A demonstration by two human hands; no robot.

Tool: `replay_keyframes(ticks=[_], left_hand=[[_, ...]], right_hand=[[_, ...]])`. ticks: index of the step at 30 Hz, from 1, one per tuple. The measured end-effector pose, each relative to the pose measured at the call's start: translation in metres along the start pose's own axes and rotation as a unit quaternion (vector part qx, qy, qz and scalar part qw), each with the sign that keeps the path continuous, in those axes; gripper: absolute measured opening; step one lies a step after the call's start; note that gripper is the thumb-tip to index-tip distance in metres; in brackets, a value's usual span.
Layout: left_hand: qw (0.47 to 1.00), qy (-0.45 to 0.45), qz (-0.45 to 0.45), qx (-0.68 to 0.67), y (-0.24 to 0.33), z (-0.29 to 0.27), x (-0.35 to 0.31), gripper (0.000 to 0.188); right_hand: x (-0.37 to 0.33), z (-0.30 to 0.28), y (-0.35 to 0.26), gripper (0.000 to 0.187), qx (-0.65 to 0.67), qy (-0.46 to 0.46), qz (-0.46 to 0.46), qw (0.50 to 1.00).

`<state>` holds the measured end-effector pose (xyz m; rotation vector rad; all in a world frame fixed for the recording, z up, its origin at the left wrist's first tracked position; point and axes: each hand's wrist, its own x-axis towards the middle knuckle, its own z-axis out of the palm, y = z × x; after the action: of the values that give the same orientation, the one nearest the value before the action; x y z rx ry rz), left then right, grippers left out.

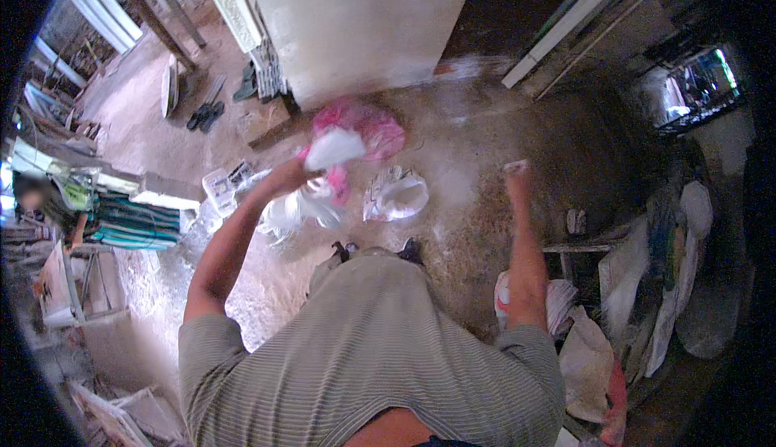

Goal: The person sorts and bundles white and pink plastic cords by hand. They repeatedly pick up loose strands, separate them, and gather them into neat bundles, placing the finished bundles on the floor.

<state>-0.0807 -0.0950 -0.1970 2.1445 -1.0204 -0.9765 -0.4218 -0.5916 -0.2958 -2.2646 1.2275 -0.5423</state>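
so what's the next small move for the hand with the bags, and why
Probably bring the right hand across to steady the bunch. The left hand grips white plastic bags that dangle loose beside the pink bag, while the right is stretched out, blurred, apparently holding nothing.

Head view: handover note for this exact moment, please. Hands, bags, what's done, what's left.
Left hand: raised, gripping a crumpled white plastic bag.
Right hand: stretched forward, blurred; cannot tell whether it holds anything.
Pink bag lies on the dirt floor by the white wall; another white bag lies just right of the left hand, clear bags below it.
Done: one bag lifted. Left: bags still on the floor.
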Motion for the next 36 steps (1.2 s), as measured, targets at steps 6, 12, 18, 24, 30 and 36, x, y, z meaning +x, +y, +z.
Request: replay_keyframes(ticks=[6,12,18,24,30,36], left_hand=[[0.985,0.116,-0.038,0.123,0.009,0.023,0.021,0.077],[0.938,0.195,0.018,0.287,0.009,0.040,0.031,0.076],[0.936,0.215,0.050,0.275,0.024,0.049,0.033,0.060],[0.941,0.190,0.092,0.264,0.029,0.056,0.018,0.052],[0.950,0.155,0.057,0.264,0.018,0.063,0.001,0.051],[0.950,0.167,0.081,0.250,0.000,0.059,-0.008,0.050]], right_hand=[[-0.017,-0.047,-0.092,0.031,0.062,0.028,-0.055,0.996],[-0.108,-0.035,-0.284,0.035,0.045,-0.214,-0.197,0.956],[-0.122,0.011,-0.321,0.035,-0.148,-0.182,-0.279,0.931],[-0.094,0.059,-0.275,0.043,-0.133,-0.225,-0.259,0.930],[-0.097,0.063,-0.269,0.053,-0.162,-0.272,-0.206,0.926],[-0.093,0.067,-0.280,0.056,-0.139,-0.303,-0.223,0.916]])
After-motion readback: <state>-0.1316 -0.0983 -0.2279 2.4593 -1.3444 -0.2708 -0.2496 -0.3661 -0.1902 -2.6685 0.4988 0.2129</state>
